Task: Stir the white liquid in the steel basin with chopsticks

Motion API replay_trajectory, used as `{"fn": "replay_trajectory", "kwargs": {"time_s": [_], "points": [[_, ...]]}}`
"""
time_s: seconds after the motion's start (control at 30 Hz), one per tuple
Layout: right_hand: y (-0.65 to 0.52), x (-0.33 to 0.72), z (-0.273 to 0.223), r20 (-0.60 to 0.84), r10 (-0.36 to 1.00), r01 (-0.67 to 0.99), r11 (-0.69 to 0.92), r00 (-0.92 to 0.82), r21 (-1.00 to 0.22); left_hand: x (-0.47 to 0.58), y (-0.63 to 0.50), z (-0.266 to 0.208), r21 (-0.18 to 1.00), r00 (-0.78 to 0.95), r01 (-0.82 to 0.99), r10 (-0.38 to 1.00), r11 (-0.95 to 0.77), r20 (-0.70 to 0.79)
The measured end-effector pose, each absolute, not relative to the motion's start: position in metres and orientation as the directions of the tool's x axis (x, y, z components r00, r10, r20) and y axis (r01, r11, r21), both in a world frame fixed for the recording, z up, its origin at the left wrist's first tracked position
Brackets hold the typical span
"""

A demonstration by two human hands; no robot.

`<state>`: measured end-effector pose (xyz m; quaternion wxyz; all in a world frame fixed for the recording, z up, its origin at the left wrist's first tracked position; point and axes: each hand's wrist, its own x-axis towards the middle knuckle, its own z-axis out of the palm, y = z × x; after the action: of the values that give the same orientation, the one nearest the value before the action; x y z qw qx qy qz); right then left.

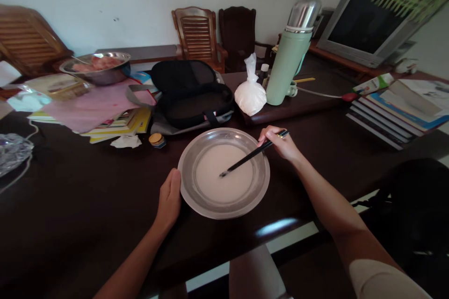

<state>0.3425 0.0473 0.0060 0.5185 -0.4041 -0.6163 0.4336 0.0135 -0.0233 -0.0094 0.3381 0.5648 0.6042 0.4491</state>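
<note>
A shallow metal bowl (224,211) holding a milky, off-white liquid (213,168) rests on the dark table. My left hand (170,200) grips its left rim, thumb uppermost and the other fingers mostly hidden. In my right hand (278,142), above the right rim, is a pair of black chopsticks (250,155) held close together. Their wet tips dip into the liquid near the middle of the bowl. Behind the bowl stands a knotted plastic bag of white powder (250,96), beside a tall green thermos (288,63).
An open black case (192,98) lies behind the bowl, with a small round-lidded jar (156,140) nearby. Further left, a steel bowl of raw meat (100,66) stands near books and pink plastic (94,103). Stacked books (396,114) occupy the right side; an old television (368,23) stands behind.
</note>
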Motion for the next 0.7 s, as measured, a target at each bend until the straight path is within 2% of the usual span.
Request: {"fn": "replay_trajectory", "kwargs": {"time_s": [0.07, 0.2, 0.37, 0.43, 0.57, 0.7], "points": [[0.0483, 0.342, 0.0063, 0.31, 0.943, 0.064, 0.319, -0.125, -0.945, 0.0137, -0.0223, -0.0094, 0.922, -0.129, 0.386, 0.987, -0.037, 0.093], [0.0494, 0.3434, 0.0078, 0.312, 0.95, 0.035, 0.311, 0.029, -0.95, 0.014, -0.0211, -0.0089, 0.921, -0.113, 0.387, 0.99, -0.038, 0.088], [0.0479, 0.341, 0.0064, 0.273, 0.953, 0.013, 0.277, -0.129, -0.961, 0.0142, -0.0203, -0.009, 0.919, -0.109, 0.392, 0.99, -0.039, 0.089], [0.0485, 0.3406, 0.0061, 0.299, 0.947, 0.012, 0.302, -0.116, -0.953, 0.0142, -0.0201, -0.0092, 0.919, -0.111, 0.391, 0.99, -0.038, 0.088], [0.0498, 0.342, 0.0071, 0.327, 0.945, -0.029, 0.327, 0.014, -0.945, 0.0145, -0.0203, -0.0084, 0.92, -0.103, 0.391, 0.991, -0.038, 0.085], [0.0489, 0.3413, 0.0062, 0.298, 0.948, -0.039, 0.296, -0.107, -0.954, 0.0154, -0.0208, -0.0061, 0.916, -0.105, 0.399, 0.991, -0.037, 0.086]]}}
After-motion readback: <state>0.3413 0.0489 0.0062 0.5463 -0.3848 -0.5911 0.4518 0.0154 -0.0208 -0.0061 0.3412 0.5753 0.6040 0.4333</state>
